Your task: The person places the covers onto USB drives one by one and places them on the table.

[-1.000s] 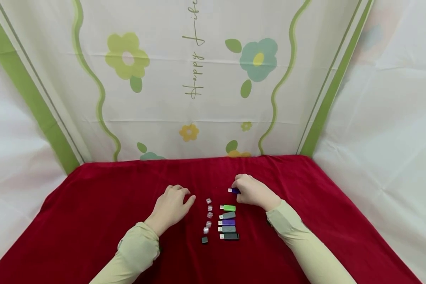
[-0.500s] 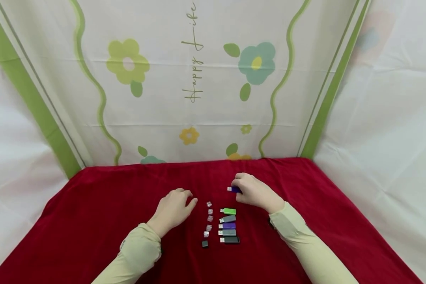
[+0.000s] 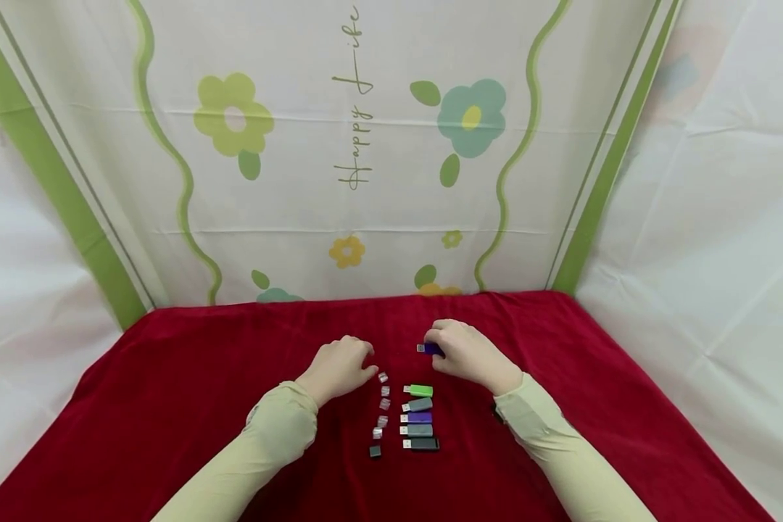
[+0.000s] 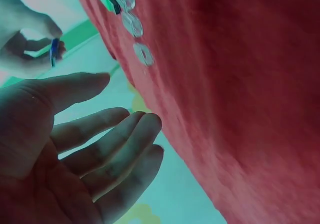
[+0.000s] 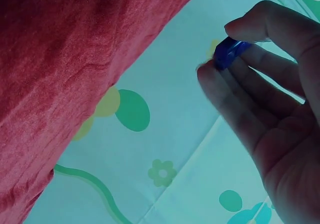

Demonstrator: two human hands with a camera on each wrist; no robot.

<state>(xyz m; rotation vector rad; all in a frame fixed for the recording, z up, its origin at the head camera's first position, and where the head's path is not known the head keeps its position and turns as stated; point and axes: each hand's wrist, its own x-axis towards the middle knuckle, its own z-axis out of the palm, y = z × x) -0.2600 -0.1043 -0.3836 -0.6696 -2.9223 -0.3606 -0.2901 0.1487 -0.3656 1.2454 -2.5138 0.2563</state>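
My right hand (image 3: 470,353) pinches a purple USB stick (image 3: 433,349) between thumb and fingers, its metal plug pointing left. In the right wrist view the end of this stick (image 5: 230,52) shows between the thumb and fingertips. My left hand (image 3: 339,367), fingers loosely bent and holding nothing, hovers beside the farthest clear cap (image 3: 383,378). Its palm and spread fingers fill the lower left of the left wrist view. Several clear caps line up toward me, ending in a black cap (image 3: 375,452).
Right of the caps lies a column of USB sticks with bare plugs: a green stick (image 3: 420,391), a grey one (image 3: 417,405), a purple one (image 3: 417,418), another grey one (image 3: 417,431) and a black one (image 3: 421,444). A red cloth (image 3: 170,406) covers the table, before a flowered curtain (image 3: 391,145).
My left hand has moved right, closer to the farthest clear cap. My right hand keeps its pinch on the purple USB stick and has barely moved. The head view has tilted slightly upward.
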